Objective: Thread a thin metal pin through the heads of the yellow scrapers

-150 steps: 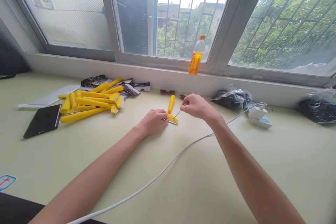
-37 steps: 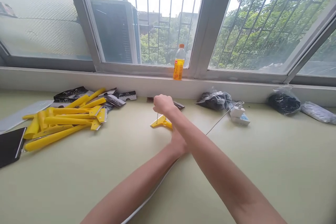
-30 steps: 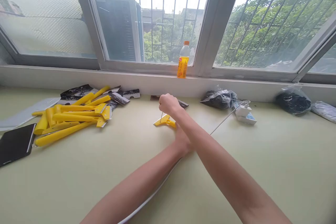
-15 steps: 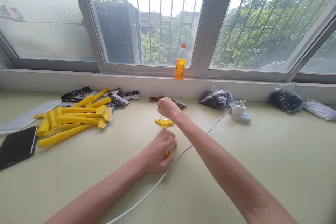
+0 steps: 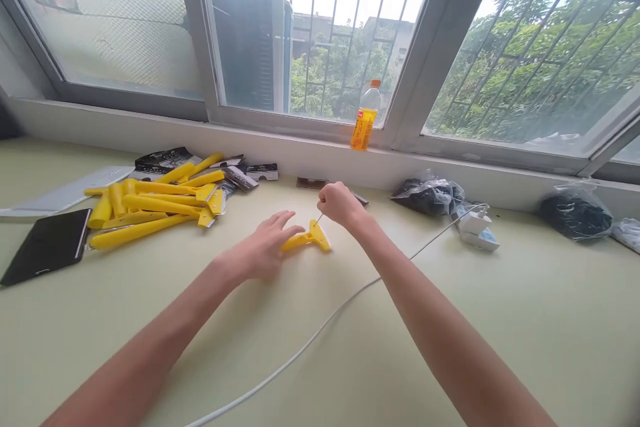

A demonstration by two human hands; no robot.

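A yellow scraper [image 5: 319, 236] lies on the pale green table, its wide head to the right and its handle running left. My left hand [image 5: 266, 245] is at the handle, fingers spread, partly covering the handle's end. My right hand [image 5: 342, 204] is closed above the head, holding a thin metal tool [image 5: 318, 219] whose tip reaches the head near its upper end. The tool's grip is hidden inside my fist.
Several yellow scrapers [image 5: 160, 203] are piled at the left beside a black tablet [image 5: 47, 245]. A white cable [image 5: 330, 315] crosses the table to a white adapter [image 5: 474, 221]. Bagged black items [image 5: 427, 195] and an orange drink bottle [image 5: 365, 121] stand farther back.
The scraper has turned, its handle now pointing left instead of toward me. My left hand has moved left and its fingers have spread. The camera view has shifted and tilted.
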